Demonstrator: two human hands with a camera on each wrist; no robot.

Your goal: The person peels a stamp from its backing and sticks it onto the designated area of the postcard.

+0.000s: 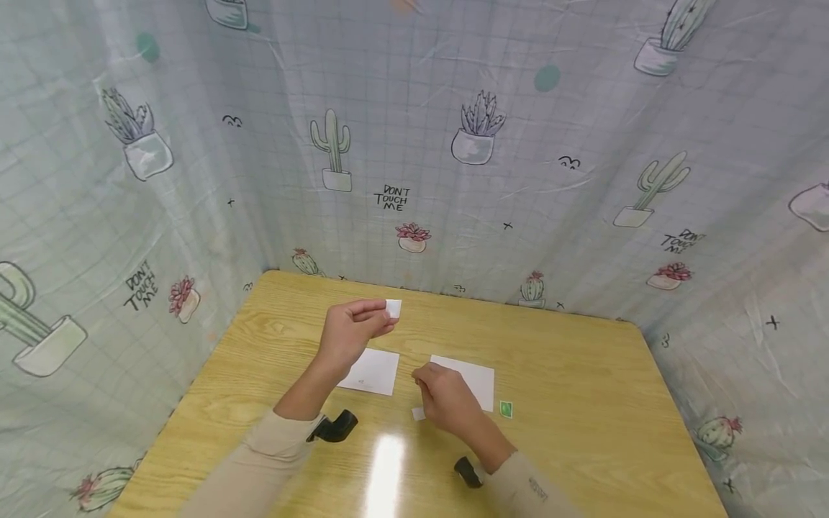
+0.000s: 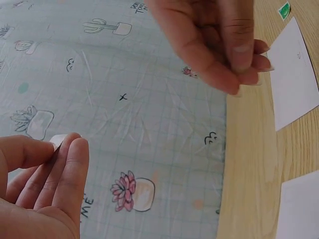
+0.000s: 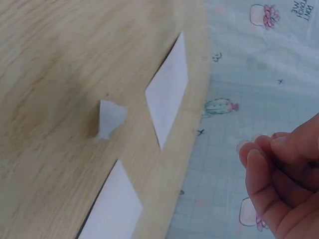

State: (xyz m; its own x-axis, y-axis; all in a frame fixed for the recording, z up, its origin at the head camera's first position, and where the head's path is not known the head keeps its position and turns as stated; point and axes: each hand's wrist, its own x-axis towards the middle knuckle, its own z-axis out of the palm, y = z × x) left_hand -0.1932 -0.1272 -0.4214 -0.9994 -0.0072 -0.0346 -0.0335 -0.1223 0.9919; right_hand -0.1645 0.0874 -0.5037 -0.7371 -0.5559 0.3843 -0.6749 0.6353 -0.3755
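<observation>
White paper slip [image 1: 393, 308], small and square-cornered, is held by the left hand [image 1: 352, 331], pinched between the thumb and the fingers; the slip projects past the fingertips, above the far part of the wood-grained table [image 1: 570, 403]. The right hand [image 1: 447, 396] is closed on itself, its fingers curled and its thumb drawn against them, well apart from the left hand and nearer the wearer. Just beside it, on the table, lies a torn white scrap [image 1: 418, 414]; the right wrist view shows its ragged edge and part of it lifted from the wood. Two white rectangular sheets lie flat with a gap between them: the left sheet [image 1: 378, 370], partly hidden by the left wrist, bears a small faint mark near its lower edge, while the right sheet [image 1: 478, 385] is overlapped in view by the right hand. To the right of the latter, near its corner, lies a green stamp-like sticker [image 1: 506, 409] with a pale border. Both forearms wear beige sleeves [image 1: 259, 460], and a black device sits at each wrist. Behind the table hangs a pale curtain [image 1: 414, 144] printed with a grid, potted cacti, succulents and the words "DON'T TOUCH ME".
</observation>
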